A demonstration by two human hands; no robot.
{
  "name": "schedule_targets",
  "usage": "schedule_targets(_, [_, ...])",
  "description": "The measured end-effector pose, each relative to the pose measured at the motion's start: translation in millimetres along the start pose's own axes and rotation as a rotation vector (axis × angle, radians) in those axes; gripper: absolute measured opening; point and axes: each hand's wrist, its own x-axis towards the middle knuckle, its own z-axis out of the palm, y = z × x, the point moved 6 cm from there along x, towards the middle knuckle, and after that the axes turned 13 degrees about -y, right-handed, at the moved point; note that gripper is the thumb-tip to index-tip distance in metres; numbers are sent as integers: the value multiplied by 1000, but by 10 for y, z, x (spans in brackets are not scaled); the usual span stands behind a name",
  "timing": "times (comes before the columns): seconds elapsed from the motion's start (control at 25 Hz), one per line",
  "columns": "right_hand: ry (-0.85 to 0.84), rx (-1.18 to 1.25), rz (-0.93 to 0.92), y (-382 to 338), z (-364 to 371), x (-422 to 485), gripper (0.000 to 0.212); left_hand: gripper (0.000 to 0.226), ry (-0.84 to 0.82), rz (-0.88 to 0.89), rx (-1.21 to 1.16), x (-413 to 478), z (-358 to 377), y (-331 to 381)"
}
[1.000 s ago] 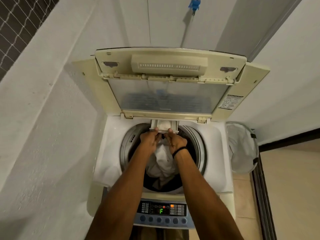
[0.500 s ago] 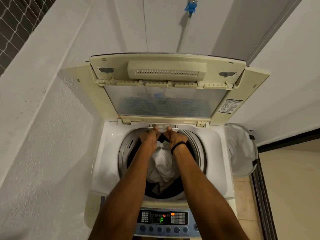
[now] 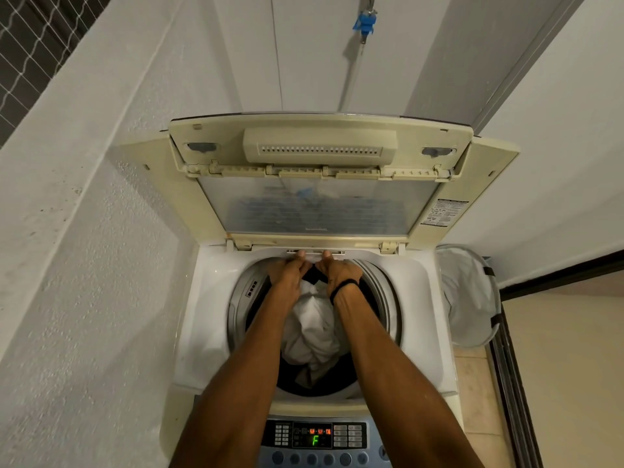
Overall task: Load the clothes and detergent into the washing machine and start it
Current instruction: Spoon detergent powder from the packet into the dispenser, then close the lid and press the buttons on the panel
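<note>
A top-loading washing machine (image 3: pixel 209 319) stands against a white wall with its folding lid (image 3: pixel 317 184) raised upright at the back, the clear panel of the lid facing the camera. Both forearms reach forward over the drum opening (image 3: pixel 381 298). The left hand (image 3: pixel 288 273) and the right hand (image 3: pixel 339 273) sit side by side at the far rim, thumbs pointing forward and their tips touching the front of the detergent drawer (image 3: pixel 315 252), a narrow pale strip that lies nearly flush with the back edge of the top deck, just under the lid hinge. The fingers of both hands are curled downward and mostly hidden below the palms, so whether they grip anything cannot be told; only the thumbs clearly meet the drawer front. A dark band (image 3: pixel 344 286) circles the right wrist. Inside the drum lies a crumpled white garment (image 3: pixel 314 329), with darker fabric (image 3: pixel 297 373) under it toward the near side. At the near edge, the control panel (image 3: pixel 315 437) shows a lit green "F" and small orange indicators, with a row of round buttons below. To the right of the machine stands a white mesh laundry basket (image 3: pixel 469 298) on the tiled floor. On the wall above, a blue tap fitting (image 3: pixel 365 23) feeds a pale hose running down behind the lid.
</note>
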Motion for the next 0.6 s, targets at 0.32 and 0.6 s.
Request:
schedule_targets(0.32, [240, -440, -144, -67, -183, -10, 32, 8, -11, 106, 29, -8, -44, 36])
schedule_targets(0.6, [229, -919, -115, -157, -128, -51, 31, 14, 153, 77, 444, -92, -93, 177])
